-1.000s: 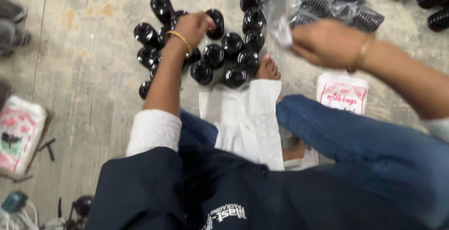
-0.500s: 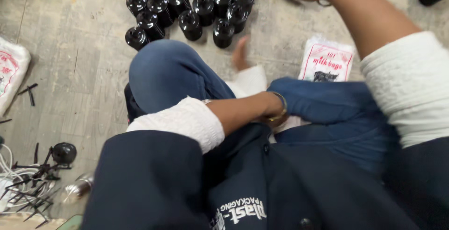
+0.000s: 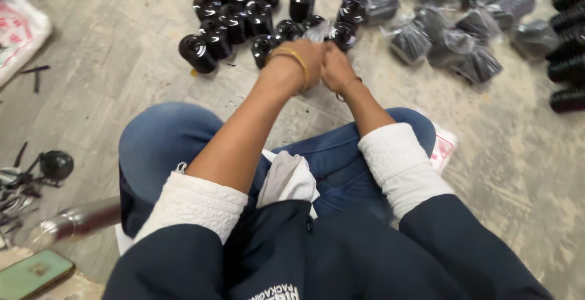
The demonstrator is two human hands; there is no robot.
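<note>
Both hands now together out front where half a second ago they were apart: left hand (image 3: 298,62) and right hand (image 3: 334,67) pinch a small clear plastic bag (image 3: 318,32) just above the cluster of glossy black cylindrical parts (image 3: 244,13) on the concrete floor (image 3: 109,80), bagging apparently under way.

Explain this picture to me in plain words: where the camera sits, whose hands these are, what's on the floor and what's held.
The camera is worn on the person's head and looks down at their own lap and arms. They sit on a grey floor. The left hand and right hand meet in front, pinching a clear plastic bag between them. Just beyond stands a cluster of loose black ribbed parts. To the right lie similar bagged parts. A metal bottle and a phone lie at lower left.
</note>
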